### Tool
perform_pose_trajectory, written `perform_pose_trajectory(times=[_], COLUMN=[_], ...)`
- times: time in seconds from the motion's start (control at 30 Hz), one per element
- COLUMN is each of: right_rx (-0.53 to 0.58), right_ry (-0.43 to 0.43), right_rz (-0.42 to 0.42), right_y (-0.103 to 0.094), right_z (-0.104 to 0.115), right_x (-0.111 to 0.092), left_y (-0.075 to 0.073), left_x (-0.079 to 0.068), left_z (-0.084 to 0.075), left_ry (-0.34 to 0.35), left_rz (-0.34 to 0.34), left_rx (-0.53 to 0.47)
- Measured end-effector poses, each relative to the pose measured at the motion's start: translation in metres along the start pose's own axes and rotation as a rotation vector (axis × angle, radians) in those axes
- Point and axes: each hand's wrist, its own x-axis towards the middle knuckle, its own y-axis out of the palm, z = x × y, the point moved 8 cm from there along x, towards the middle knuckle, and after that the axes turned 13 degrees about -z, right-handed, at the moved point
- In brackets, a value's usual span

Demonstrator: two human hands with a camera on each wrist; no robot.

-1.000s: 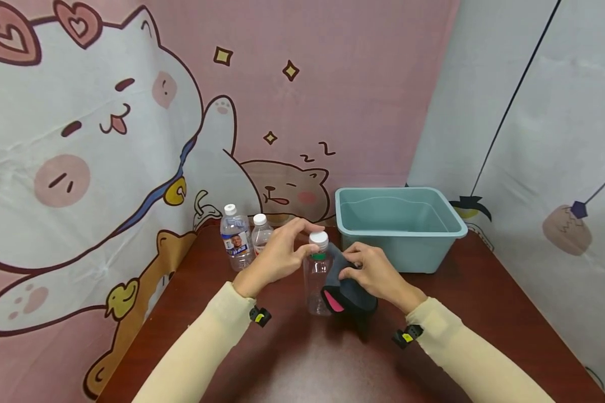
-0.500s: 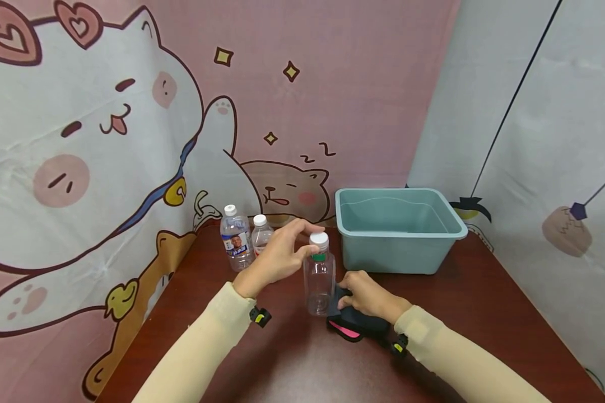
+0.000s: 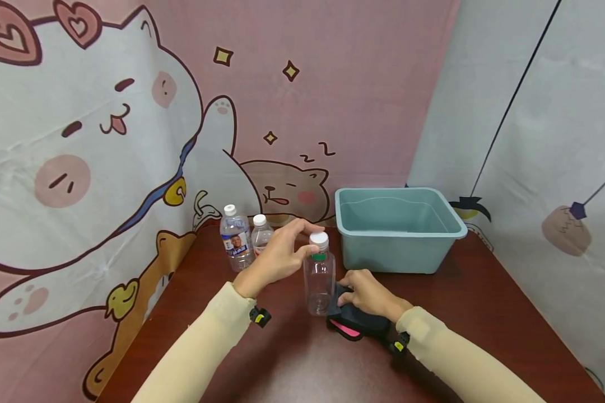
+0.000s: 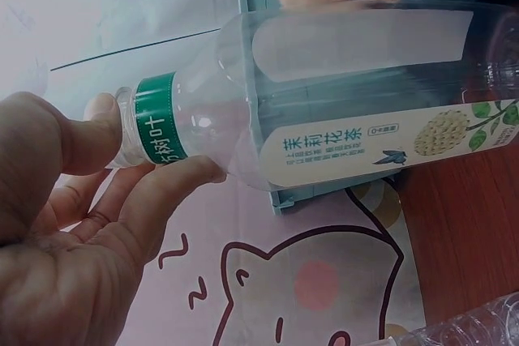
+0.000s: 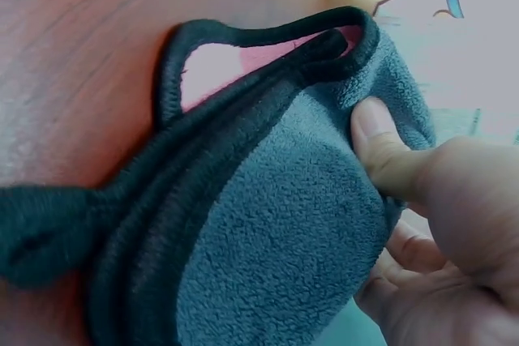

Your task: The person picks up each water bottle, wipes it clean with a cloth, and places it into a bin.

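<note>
A clear plastic bottle (image 3: pixel 320 282) with a white cap and green neck band stands upright on the table. My left hand (image 3: pixel 280 253) grips it by the cap and neck, thumb on one side and fingers on the other. The left wrist view shows the flower-printed label (image 4: pixel 349 147). Just right of the bottle, my right hand (image 3: pixel 369 293) pinches a folded grey cleaning cloth (image 5: pixel 276 224) low at the tabletop. This cloth has black edging, a pink inner face and a black loop. Some fingers of the right hand are hidden behind it.
Two more clear bottles stand at the back left: a labelled one (image 3: pixel 236 243) and a smaller one (image 3: pixel 260 232), partly behind the left hand. A pale blue-green bin (image 3: pixel 393 254) sits at the back right of the brown table (image 3: pixel 333 369). Printed fabric hangs behind.
My right hand has come down with the cloth from beside the bottle's upper part to the tabletop, and has stayed there for the last half second. My left hand and bottle stay put.
</note>
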Motion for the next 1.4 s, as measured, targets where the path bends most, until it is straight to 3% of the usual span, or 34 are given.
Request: perform_pose_trajectory(times=[0.4, 0.57, 0.7, 0.9, 1.13, 1.4], right_rx=[0.085, 0.157, 0.209, 0.246, 0.093, 0.014], right_ry=[0.085, 0.083, 0.077, 0.105, 0.062, 0.059], right_rz=[-0.202, -0.336, -0.405, -0.426, -0.4, -0.299], right_y=[-0.049, -0.074, -0.081, -0.082, -0.082, -0.08], right_z=[0.012, 0.031, 0.048, 0.06, 0.066, 0.062], right_x=[0.016, 0.027, 0.037, 0.042, 0.045, 0.038], left_y=[0.0, 0.0, -0.001, -0.002, -0.002, -0.002], left_x=[0.0, 0.0, 0.0, 0.0, 0.002, -0.001], left_z=[0.002, 0.003, 0.002, 0.002, 0.004, 0.003], left_ry=[-0.01, -0.013, 0.003, 0.016, 0.003, 0.001], left_rz=[-0.002, -0.002, -0.003, -0.002, -0.01, -0.017], left_rx=[-0.012, -0.026, -0.03, -0.043, -0.034, -0.035])
